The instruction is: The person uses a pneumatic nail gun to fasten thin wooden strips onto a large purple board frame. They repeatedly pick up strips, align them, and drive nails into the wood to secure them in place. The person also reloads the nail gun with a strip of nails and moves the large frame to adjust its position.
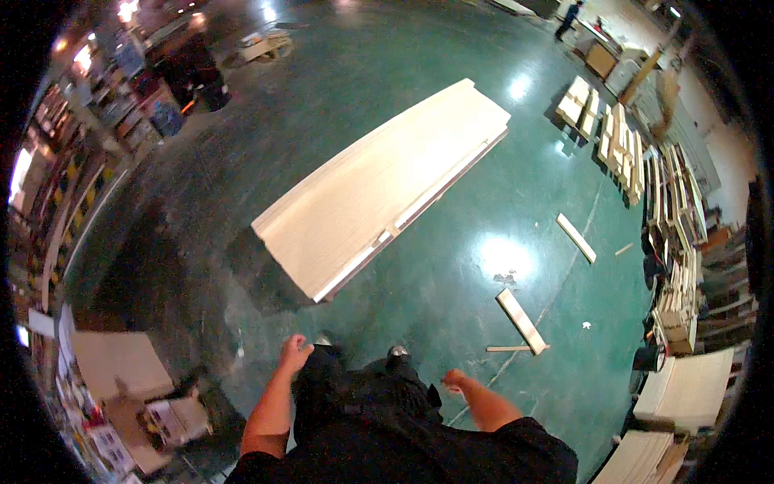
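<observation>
My left hand [297,353] hangs in front of my left thigh, its fingers loosely bent and apart, with nothing in it. On the other side, my right hand [455,381] is held beside my right leg, slightly blurred; its fingers are loosely curled and no object shows in them. Neither hand touches anything. Ahead of me lies a long stack of pale wooden boards [379,173], set at a slant on the floor. Its near end is closest to my left hand. A short plank [521,321] on the floor lies nearest my right hand.
A thin wood strip [508,349] and another plank [576,238] lie on the green floor [435,278] to the right. Stacks of lumber [619,153] and panels [685,387] line the right side. Cardboard [121,365] sits at lower left. Far off stands a person [568,20].
</observation>
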`<action>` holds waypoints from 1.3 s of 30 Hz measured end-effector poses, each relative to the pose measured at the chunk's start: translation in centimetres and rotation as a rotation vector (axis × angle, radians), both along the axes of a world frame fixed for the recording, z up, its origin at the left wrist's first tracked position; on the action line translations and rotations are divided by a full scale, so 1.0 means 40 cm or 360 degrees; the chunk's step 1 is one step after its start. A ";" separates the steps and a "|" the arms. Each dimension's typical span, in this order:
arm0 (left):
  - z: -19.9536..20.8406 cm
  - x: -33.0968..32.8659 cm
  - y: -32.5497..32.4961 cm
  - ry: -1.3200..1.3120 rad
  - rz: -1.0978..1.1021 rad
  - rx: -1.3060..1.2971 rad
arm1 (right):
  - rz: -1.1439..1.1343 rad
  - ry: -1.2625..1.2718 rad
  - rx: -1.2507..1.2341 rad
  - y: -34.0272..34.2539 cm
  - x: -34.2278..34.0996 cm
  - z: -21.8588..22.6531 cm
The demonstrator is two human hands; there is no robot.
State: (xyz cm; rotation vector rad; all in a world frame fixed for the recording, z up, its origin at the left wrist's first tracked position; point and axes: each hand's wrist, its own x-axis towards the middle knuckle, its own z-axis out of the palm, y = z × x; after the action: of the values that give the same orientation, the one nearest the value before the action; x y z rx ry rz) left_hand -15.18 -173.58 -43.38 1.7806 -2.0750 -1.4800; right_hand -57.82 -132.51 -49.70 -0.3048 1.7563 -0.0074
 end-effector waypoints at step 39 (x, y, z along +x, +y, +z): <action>-0.244 -0.367 -0.961 -0.0592 -0.1076 0.0341 | -0.1363 0.0868 -0.0511 -1.552 0.957 -0.059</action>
State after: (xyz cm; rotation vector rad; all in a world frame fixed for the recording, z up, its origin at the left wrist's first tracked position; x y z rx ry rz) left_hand -29.88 -212.00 -53.14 1.5873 -3.0336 -1.6434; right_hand -19.52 -194.59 -52.05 0.2661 2.3057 -0.8991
